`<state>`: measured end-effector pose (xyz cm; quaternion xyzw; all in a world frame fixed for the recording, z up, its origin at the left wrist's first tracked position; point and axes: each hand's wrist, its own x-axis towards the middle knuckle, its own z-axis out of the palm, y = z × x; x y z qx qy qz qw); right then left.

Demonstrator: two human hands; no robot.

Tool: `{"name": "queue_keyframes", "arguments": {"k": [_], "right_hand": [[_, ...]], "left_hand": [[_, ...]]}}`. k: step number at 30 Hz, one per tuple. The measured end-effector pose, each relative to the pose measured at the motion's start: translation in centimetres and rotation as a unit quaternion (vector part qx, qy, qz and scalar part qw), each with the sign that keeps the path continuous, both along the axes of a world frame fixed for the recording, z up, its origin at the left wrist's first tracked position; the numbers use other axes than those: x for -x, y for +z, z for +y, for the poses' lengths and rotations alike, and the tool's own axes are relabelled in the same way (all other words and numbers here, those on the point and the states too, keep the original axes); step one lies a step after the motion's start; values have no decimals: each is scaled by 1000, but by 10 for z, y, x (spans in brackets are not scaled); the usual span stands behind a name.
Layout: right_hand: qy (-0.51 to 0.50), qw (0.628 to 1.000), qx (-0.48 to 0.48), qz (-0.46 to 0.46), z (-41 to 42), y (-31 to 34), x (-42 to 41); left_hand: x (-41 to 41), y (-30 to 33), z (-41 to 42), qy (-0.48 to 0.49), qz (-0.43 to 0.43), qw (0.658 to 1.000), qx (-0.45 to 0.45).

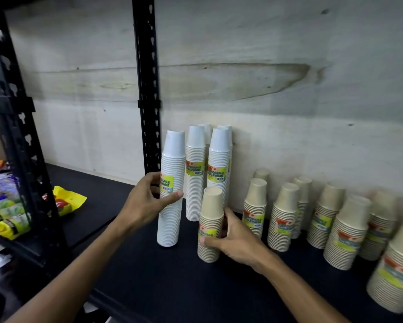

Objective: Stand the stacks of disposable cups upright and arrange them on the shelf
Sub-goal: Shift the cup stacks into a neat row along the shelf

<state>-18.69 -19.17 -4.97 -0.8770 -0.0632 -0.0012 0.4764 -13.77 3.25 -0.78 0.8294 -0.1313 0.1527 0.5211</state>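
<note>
On the black shelf point(163, 283), my left hand point(147, 201) grips a tall white cup stack point(172, 159) that stands upright, leaning slightly. My right hand point(235, 241) holds a shorter beige cup stack point(211, 206), upright, just right of the white one. Behind them several more tall white stacks point(196, 155) stand against the wooden back wall. To the right, several beige stacks point(283, 215) stand upright in two rows, all upside down with yellow-green labels.
A black perforated upright post point(148, 85) rises just left of the white stacks, and another point(14, 127) frames the neighbouring bay. Yellow snack packets point(67, 201) lie on the shelf at left. A large beige stack point(396, 271) stands near the front right edge.
</note>
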Motion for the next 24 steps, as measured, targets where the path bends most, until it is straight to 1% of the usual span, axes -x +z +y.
{"name": "queue_keyframes", "arguments": {"k": [3,8,13,20,24], "right_hand": [[-4,1000,15,0,-1,-1,2],[8,1000,21,-4,-3,0,2],[-2,998,53,-19,-2,-10,1],[-7,998,58,-14,-12,-8,7],[-37,997,67,-24,-29,-8,18]], "left_hand": [[-4,-7,6,-10,19,1000,12],[-6,-13,10,-5,36,999,5],[-5,-26,14,-10,72,995,-73],[-2,-32,7,18,44,996,-69],[-6,-31,2,20,34,996,-82]]}}
